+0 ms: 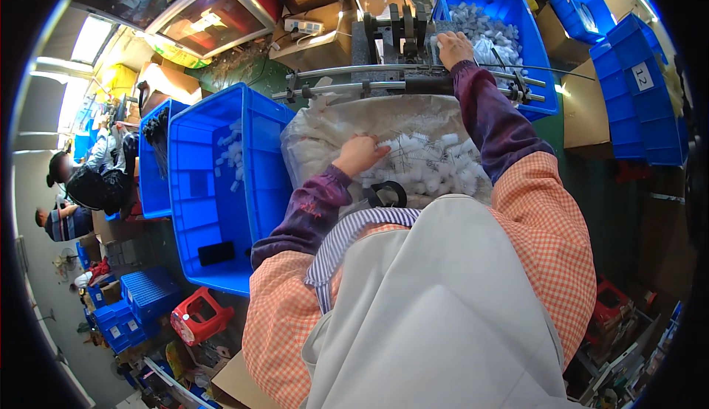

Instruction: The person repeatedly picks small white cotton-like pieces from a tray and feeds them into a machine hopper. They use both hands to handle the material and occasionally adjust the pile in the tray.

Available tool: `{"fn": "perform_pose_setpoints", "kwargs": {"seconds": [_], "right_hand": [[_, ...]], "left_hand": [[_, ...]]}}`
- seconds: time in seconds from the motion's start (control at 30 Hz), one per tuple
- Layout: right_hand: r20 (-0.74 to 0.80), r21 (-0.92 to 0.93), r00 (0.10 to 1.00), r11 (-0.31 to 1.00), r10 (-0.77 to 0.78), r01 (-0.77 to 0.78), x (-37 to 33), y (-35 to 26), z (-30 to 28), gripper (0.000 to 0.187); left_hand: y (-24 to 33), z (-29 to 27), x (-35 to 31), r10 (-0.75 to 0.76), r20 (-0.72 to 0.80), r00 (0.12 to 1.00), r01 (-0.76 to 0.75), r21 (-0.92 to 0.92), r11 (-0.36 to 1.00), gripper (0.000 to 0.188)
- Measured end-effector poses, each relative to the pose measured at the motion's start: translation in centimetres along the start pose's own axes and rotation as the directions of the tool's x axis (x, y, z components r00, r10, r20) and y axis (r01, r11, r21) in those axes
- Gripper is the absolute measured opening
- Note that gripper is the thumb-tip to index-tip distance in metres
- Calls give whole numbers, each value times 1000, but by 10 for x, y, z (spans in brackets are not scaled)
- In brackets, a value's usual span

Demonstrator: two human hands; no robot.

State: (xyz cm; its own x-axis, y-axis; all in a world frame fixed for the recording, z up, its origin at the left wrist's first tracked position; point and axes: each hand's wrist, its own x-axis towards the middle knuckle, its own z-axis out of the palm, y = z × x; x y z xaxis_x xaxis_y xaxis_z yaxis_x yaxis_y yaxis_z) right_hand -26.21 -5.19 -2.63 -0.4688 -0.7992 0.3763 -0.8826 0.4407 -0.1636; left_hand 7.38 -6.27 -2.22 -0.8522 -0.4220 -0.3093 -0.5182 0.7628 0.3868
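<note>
My left hand [360,155], fingers drawn together, rests at the left side of a pile of small white plastic pieces [432,159]. Whatever lies between its fingertips is too small to tell. The pile sits in a pale plastic sheet [314,125] in front of me. Farther away, my right hand [454,49] reaches to the right side of a dark metal machine [399,36], its fingers bent down. What those fingers grip is hidden under them. Two metal rods [343,83] run crosswise between the machine and the pile.
To my left stands a deep blue bin [210,132] with some white pieces and a black flat object [216,252]. A blue tub [535,36] of pale pieces is beyond my right hand. A red stool [199,317] stands behind left. People are in the left background.
</note>
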Motion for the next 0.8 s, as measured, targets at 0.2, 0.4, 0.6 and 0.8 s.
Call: {"fn": "perform_pose_setpoints", "kwargs": {"seconds": [0.2,0.4,0.6,0.8], "right_hand": [[39,14,999,1000,-18,18,7,-6,6,17],[148,8,988,999,34,-35,11,-8,-4,22],[159,-128,954,963,254,-236,3,-4,-19,26],[16,-65,983,982,181,-180,-13,-7,-10,28]], "left_hand": [[-1,11,-3,41,10,999,-40,-128,991,37],[-4,12,1,81,-35,996,-85,-121,989,27],[8,-3,0,-30,-99,995,26,-35,999,19],[8,-4,4,65,-293,954,-87,-65,994,13]]}}
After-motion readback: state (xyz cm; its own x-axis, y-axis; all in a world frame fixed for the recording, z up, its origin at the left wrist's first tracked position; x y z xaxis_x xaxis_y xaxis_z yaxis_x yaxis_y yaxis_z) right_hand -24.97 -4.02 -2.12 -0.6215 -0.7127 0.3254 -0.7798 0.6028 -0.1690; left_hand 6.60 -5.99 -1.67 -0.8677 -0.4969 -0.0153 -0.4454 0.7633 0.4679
